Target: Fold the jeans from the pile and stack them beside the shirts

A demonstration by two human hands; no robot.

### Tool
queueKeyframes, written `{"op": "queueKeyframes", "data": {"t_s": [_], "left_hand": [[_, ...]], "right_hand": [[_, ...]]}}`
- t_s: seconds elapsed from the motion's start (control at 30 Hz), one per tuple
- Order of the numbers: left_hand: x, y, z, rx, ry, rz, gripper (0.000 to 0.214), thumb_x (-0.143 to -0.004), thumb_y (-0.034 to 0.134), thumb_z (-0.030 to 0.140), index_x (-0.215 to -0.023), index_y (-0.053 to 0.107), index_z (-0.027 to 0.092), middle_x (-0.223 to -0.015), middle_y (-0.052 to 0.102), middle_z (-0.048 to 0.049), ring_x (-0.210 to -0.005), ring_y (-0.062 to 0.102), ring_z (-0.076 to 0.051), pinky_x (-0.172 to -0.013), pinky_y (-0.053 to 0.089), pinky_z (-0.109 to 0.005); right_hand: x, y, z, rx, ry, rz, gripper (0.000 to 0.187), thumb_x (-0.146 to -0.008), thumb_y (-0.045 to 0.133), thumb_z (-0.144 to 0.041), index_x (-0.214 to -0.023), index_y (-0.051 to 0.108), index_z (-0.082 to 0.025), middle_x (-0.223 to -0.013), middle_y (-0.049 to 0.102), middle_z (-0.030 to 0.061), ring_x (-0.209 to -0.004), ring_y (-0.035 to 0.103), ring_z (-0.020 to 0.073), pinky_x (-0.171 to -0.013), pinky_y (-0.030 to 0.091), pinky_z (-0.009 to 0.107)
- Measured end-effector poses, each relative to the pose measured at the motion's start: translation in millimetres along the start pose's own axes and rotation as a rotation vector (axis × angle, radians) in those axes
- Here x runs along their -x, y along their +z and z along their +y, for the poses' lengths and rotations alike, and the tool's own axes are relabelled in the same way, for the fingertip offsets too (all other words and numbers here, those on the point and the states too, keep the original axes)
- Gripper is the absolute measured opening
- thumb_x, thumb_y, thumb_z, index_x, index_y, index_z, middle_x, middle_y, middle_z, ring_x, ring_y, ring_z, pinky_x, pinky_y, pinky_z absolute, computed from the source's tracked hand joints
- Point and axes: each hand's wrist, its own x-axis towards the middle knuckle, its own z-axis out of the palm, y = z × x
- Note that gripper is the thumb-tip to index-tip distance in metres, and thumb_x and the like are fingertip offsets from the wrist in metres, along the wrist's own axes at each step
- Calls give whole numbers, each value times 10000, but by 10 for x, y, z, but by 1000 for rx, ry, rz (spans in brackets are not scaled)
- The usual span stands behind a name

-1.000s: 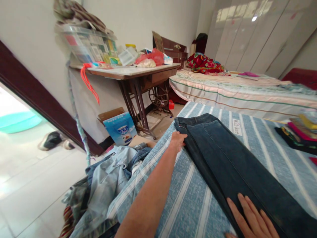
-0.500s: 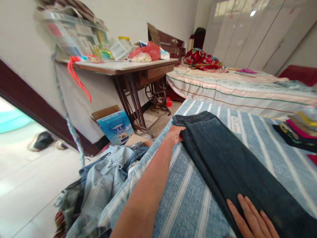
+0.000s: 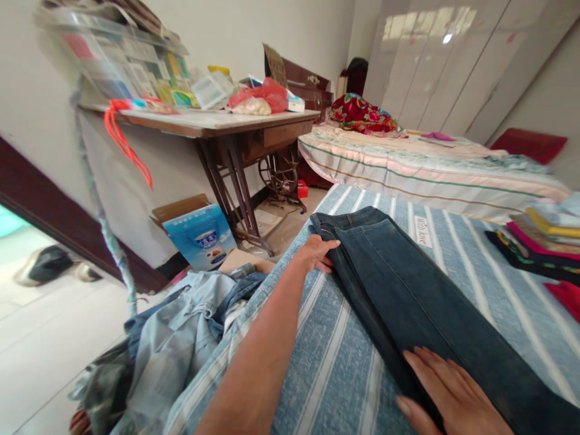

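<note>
Dark blue jeans (image 3: pixel 408 284) lie folded lengthwise on a blue-and-white striped bed cover (image 3: pixel 312 356), waistband at the far end. My left hand (image 3: pixel 317 252) is at their left edge just below the waistband, pinching the denim, with some fingers partly hidden at the edge. Lower down, my right hand (image 3: pixel 453 386) rests flat over the legs, fingers stretched out and thumb apart near the left edge. The lower ends of the legs run toward the right edge of the view.
Rumpled clothes (image 3: pixel 181 338) hang by the bed's left side. A stack of folded clothes (image 3: pixel 539 241) and a red cloth (image 3: pixel 564 299) lie at right. Beyond stand a sewing-machine table (image 3: pixel 208 122), a blue carton (image 3: pixel 199 235) and another bed (image 3: pixel 408 163).
My right hand has come further into view and moved slightly up and left on the jeans, its thumb now showing. My left hand has shifted a little along the edge, away from the waistband.
</note>
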Motion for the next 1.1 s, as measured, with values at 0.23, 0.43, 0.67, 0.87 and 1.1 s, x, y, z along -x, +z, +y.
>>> {"op": "queueKeyframes", "data": {"t_s": [0.23, 0.43, 0.67, 0.87, 1.1], "left_hand": [[-37, 26, -36, -26, 11, -18, 216, -775, 628, 220, -884, 454, 156, -551, 609, -16, -497, 628, -195, -527, 550, -388], [-60, 31, -74, 66, 46, -24, 208, -787, 592, 140, -880, 411, 179, -554, 581, 41, -531, 633, -157, -598, 563, -387], [-12, -231, -83, 110, 124, -362, 350, -636, 765, 261, -783, 462, 164, -709, 670, -47, -704, 679, -228, -619, 556, -381], [-12, -310, -52, -105, 123, -181, 212, -648, 691, 102, -797, 556, 167, -649, 656, -12, -641, 667, -178, -625, 548, -325], [-300, -252, -111, -244, -42, 180, 78, -712, 643, 184, -666, 585, 161, -443, 552, -15, -500, 610, -216, -507, 516, -333]], "right_hand": [[-1505, 76, -328, -102, 199, -255, 316, -869, 481, -366, -1061, 594, -142, -1060, 615, 122, -1004, 550, 258, -843, 436, 383], [-1943, 441, -350, -23, 325, -352, 221, -874, 438, -264, -986, 570, -126, -930, 604, 127, -913, 562, 252, -746, 426, 346], [-1901, 514, -340, 4, 378, -354, 383, -860, 399, -193, -1232, 447, -116, -980, 611, 129, -859, 601, 245, -664, 439, 317], [-2080, 483, -384, 43, 336, -360, 459, -834, 388, -129, -1293, 392, -110, -953, 624, 138, -785, 629, 248, -586, 433, 303], [-2276, 421, -40, -144, 516, -491, 240, -840, 434, -295, -961, 620, -203, -858, 668, 86, -832, 632, 227, -645, 418, 285]]}}
